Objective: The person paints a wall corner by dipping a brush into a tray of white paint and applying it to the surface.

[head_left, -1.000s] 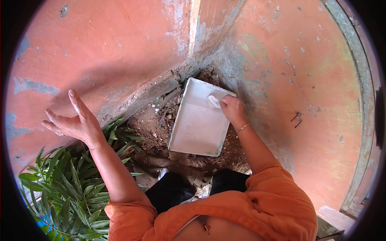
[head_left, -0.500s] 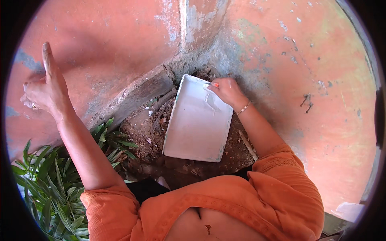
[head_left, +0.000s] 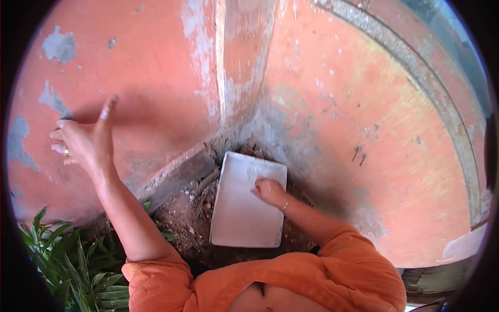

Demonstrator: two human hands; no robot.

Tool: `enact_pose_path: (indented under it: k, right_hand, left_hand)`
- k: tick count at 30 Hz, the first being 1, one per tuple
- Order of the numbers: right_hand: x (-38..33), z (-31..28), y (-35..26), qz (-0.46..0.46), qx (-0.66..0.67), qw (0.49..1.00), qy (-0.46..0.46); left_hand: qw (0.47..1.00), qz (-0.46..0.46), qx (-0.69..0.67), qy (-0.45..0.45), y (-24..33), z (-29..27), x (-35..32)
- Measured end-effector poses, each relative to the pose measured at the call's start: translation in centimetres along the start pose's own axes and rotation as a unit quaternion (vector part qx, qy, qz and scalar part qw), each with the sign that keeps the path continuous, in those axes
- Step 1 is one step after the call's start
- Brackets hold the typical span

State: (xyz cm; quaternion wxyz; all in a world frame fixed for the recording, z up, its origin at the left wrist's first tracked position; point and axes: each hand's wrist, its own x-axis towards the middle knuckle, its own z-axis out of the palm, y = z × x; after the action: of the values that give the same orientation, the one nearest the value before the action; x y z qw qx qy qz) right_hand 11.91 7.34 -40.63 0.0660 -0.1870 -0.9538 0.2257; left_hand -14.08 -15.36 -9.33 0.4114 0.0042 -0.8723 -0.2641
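Observation:
A shallow white rectangular tray with a low, paint-stained rim lies on the soil in the corner between two walls. Over its upper right part is my right hand, fingers curled closed; whatever they hold, if anything, is hidden. A faint wet-looking patch shows on the tray just above that hand. Far to the left, my left hand is stretched toward the orange wall, its fingers and thumb spread with nothing in them. Whitish smears mark its fingertips. Whether it touches the wall, I cannot tell.
Green leafy plants grow at the lower left. A raised concrete ledge runs along the left wall's foot. Two nail-like bits stick out of the right wall. Dark soil with debris surrounds the tray.
The view has tilted up, showing more wall. My right hand has gone from the tray's upper right edge to over its surface. My left fingers have spread further.

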Motion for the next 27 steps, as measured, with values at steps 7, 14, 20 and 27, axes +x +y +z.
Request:
enact_pose_path:
  k: [7,14,20,27]
  right_hand:
    - [2.1,-5.9,-0.2,0.089,-0.017,0.996,0.024]
    - [1.2,-9.7,-0.8,0.317,0.379,0.869,0.006]
    - [-0.8,-11.8,2.0,0.263,0.501,0.824,0.039]
    - [-1.1,-18.7,0.4,0.27,0.658,0.7,0.068]
  left_hand:
    - [0.996,0.075,0.023,-0.038,-1.4,0.8,-1.3]
    - [0.989,0.068,0.123,-0.036,-1.2,2.5,-0.4]
    - [0.986,0.077,0.135,-0.057,-0.5,2.5,-0.5]
    - [0.99,0.105,0.075,-0.05,-1.2,1.9,-0.8]
